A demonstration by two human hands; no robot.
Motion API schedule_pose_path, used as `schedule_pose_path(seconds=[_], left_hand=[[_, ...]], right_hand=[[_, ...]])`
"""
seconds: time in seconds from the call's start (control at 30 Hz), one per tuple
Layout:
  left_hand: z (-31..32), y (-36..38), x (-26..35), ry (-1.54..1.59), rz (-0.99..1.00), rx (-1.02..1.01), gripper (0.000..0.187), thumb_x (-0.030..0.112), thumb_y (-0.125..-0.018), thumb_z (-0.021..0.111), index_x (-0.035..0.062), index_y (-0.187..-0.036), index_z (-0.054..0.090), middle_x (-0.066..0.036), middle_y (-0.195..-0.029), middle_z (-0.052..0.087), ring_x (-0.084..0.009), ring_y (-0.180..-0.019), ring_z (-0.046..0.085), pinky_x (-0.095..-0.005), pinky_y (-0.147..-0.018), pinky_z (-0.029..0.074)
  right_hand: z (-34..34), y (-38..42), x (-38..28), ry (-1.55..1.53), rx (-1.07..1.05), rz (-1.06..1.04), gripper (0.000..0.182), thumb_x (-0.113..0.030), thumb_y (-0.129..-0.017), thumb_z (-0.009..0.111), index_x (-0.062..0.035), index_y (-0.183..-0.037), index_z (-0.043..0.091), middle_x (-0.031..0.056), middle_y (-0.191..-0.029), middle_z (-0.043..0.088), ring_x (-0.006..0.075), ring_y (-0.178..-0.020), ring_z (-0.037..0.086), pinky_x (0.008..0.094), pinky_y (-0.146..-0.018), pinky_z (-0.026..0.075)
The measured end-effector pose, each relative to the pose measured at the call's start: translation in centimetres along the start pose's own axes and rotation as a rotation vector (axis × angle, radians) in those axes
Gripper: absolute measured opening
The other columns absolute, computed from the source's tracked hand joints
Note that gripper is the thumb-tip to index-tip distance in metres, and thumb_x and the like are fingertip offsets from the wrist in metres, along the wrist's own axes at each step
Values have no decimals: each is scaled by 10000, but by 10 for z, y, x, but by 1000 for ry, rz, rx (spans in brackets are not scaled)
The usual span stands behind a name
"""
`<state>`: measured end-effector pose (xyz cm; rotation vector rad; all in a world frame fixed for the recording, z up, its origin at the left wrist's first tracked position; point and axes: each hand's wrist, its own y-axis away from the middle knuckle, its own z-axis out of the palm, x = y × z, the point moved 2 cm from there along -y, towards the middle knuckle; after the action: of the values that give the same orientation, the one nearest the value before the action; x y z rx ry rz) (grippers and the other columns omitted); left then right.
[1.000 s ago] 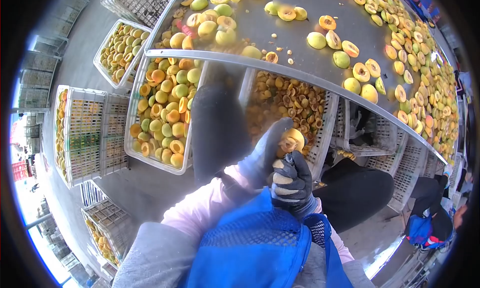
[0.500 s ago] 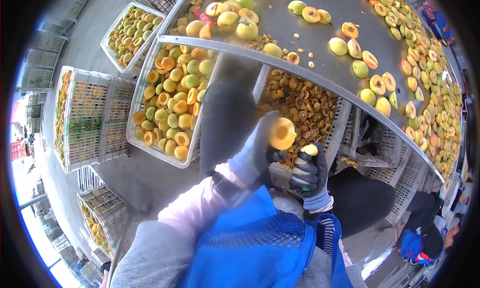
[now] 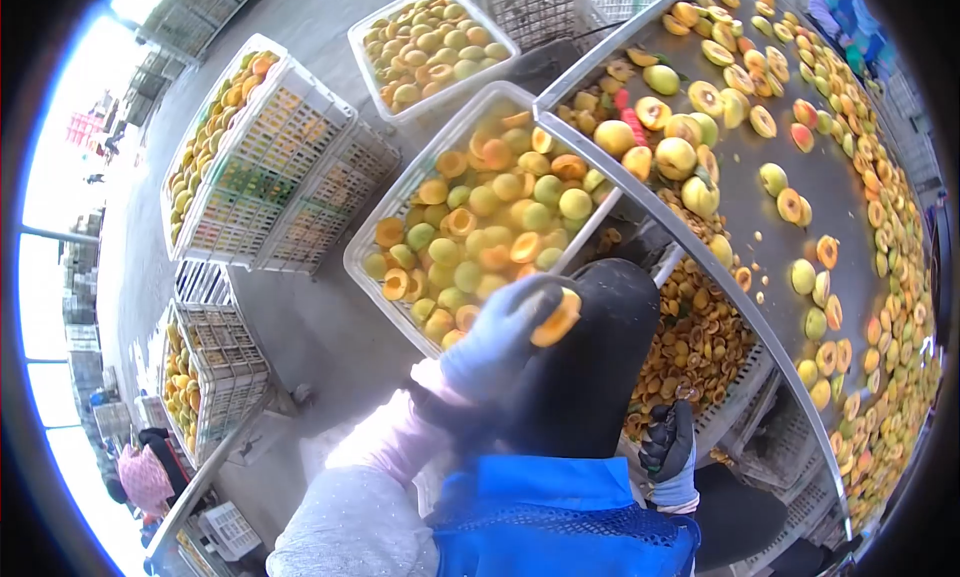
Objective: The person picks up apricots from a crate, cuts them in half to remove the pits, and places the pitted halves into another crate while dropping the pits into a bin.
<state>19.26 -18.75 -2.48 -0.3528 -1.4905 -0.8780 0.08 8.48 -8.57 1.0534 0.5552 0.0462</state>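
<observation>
My left hand, in a grey-blue glove, grips an orange-fleshed peach half between thumb and fingers. It is held over my knee, at the near corner of a white crate heaped with whole and halved yellow-green peaches. My right hand, in a dark-fingered glove, is curled closed low beside a crate of brownish pits and fruit pieces. A bit of green shows at its fingers, and I cannot tell what it holds.
A metal-edged table slants along the right, strewn with peach halves. On the left are stacked crates of peaches, another full crate behind, and a lower crate. A person in pink is at far lower left.
My view has swung left. My left hand has moved away from my right, carrying the peach half toward the fruit crate. The pale piece at my right hand's fingertips no longer shows.
</observation>
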Motion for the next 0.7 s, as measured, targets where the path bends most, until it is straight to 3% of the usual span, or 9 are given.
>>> schedule_pose_path(seconds=[0.07,0.2,0.27,0.33,0.4,0.47,0.53,0.63,0.7], left_hand=[[-45,-18,-32,-95,-148,183,429,393,-909,582,70,-1190,610,-95,-1069,653,-186,-948,630,-343,-826,501],[-78,-82,-90,-627,-13,399,437,411,-865,627,109,-1181,622,-150,-1091,646,-278,-960,642,-383,-827,502],[-78,-106,-71,-713,94,521,455,418,-842,650,120,-1184,619,-171,-1088,632,-322,-963,634,-406,-834,502],[-79,-107,-76,-775,27,483,509,464,-830,638,147,-1224,584,-154,-1124,612,-325,-1012,610,-415,-870,481],[-89,-112,-76,-846,69,503,535,454,-815,657,153,-1247,563,-151,-1118,602,-333,-1011,606,-420,-873,479],[-112,-108,-78,-921,197,584,541,388,-798,705,140,-1254,554,-163,-1070,601,-344,-960,620,-422,-843,497],[-160,-120,-77,-1000,420,739,589,359,-807,695,135,-1317,504,-165,-1105,598,-359,-955,605,-429,-830,497],[-196,-142,-98,-1192,322,780,639,389,-859,618,149,-1414,410,-149,-1287,532,-338,-1149,526,-457,-989,389],[-200,-156,-128,-1405,340,663,663,420,-885,568,157,-1455,354,-134,-1381,478,-320,-1253,461,-468,-1074,301]], right_hand=[[6,-6,6,52,47,17,463,-550,-947,489,-96,-895,562,-53,-498,344,65,-336,284,216,-325,202],[3,-21,20,281,84,-32,455,-515,-961,487,-73,-886,563,-19,-511,459,76,-377,397,211,-355,274],[21,-17,15,574,49,-187,447,-475,-986,461,-47,-969,586,-25,-512,451,65,-400,419,201,-373,295],[24,-16,13,911,29,-350,442,-452,-996,453,-34,-1020,591,-27,-529,465,58,-401,418,198,-372,295],[17,-23,17,1062,94,-510,447,-421,-1023,386,-27,-946,584,-5,-492,459,89,-357,405,214,-340,299],[6,-35,19,873,119,-423,448,-393,-1039,352,-21,-947,583,3,-506,480,93,-358,411,218,-340,310],[1,-41,26,347,110,-87,430,-371,-1044,349,-14,-1022,587,-4,-572,529,70,-405,438,208,-373,328],[5,-51,41,180,-60,-171,296,-244,-1001,487,-48,-1216,539,48,-972,616,115,-857,599,253,-745,503],[25,-53,38,397,-43,-283,334,-240,-1027,410,-26,-1271,489,38,-1011,606,79,-770,554,213,-637,449]])
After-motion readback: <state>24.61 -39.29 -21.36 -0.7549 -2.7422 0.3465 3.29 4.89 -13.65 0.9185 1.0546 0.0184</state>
